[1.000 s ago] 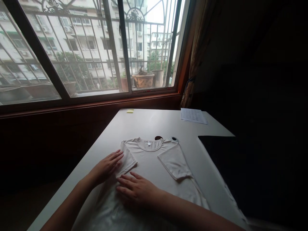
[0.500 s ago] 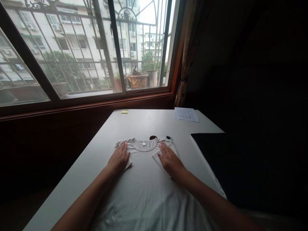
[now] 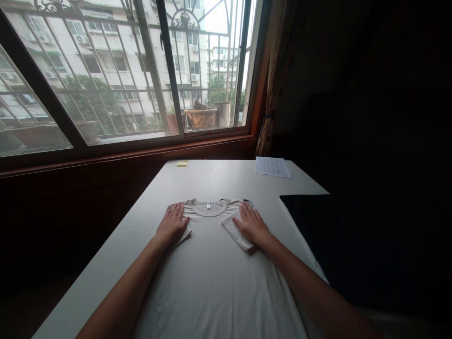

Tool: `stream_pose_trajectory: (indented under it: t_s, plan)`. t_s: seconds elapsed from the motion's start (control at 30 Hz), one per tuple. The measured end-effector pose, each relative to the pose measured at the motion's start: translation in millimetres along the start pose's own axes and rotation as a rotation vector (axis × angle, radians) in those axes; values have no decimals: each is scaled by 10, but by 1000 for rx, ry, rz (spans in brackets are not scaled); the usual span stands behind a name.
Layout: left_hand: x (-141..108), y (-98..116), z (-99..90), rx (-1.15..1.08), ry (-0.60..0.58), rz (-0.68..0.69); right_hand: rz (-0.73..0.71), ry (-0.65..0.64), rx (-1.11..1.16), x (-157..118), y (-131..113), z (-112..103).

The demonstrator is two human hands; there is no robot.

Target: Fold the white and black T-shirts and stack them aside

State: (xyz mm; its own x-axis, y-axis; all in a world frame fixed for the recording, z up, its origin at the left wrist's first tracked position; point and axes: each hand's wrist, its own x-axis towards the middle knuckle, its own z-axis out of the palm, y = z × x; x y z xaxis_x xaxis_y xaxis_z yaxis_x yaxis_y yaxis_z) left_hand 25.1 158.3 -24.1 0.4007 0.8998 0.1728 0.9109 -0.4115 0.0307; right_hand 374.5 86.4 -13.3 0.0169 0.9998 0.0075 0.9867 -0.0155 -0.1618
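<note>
A white T-shirt (image 3: 208,254) lies spread on the white table (image 3: 116,249), its round collar and small neck label toward the window. Both short sleeves are folded inward over the body. My left hand (image 3: 173,222) rests flat on the left folded sleeve near the shoulder, fingers stretched out. On the right folded sleeve (image 3: 231,230) lies my right hand (image 3: 251,223), palm down with its fingers extended. Two small roundish items peek out behind the shirt's top edge, mostly covered; I cannot make out what they are.
Printed paper sheets (image 3: 273,167) lie at the table's far right, and a yellow sticky note (image 3: 182,163) at its far left. Beyond the table is a barred window (image 3: 183,70) with a curtain (image 3: 271,94). A dark surface (image 3: 353,245) adjoins on the right.
The shirt's top edge has shifted slightly away from me, covering more of the two small items. My right hand has slid outward and a little farther away; the right sleeve lies flatter.
</note>
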Motion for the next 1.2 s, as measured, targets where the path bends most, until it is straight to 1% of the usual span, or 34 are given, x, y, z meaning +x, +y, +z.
stream_pose_trajectory:
  t_s: [0.23,0.43,0.57,0.67,0.73,0.8,0.87,0.93,1.03,1.2]
  plan:
    - [36,-13,16,15,6,-21,-34,-10,-1,142,38,-5]
    - [39,-13,2,15,4,-20,-46,9,-12,168,51,7]
    - [31,-17,-53,8,11,12,-35,24,-25,166,78,23]
    - [-8,24,-136,3,30,37,-28,38,-41,148,101,1]
    - [-54,78,-183,3,48,79,-24,58,-56,112,96,-31]
    - [-105,140,-198,10,51,126,-39,115,-84,47,63,-62]
    - [-148,193,-174,19,22,130,-74,164,-100,-43,8,-73]
    - [-175,224,-127,21,-25,95,-105,143,-77,-142,-54,-55]
    - [-189,234,-70,14,-55,60,-112,46,-11,-261,-115,3]
    - [-197,251,-89,6,-67,44,-105,4,6,-297,-85,24]
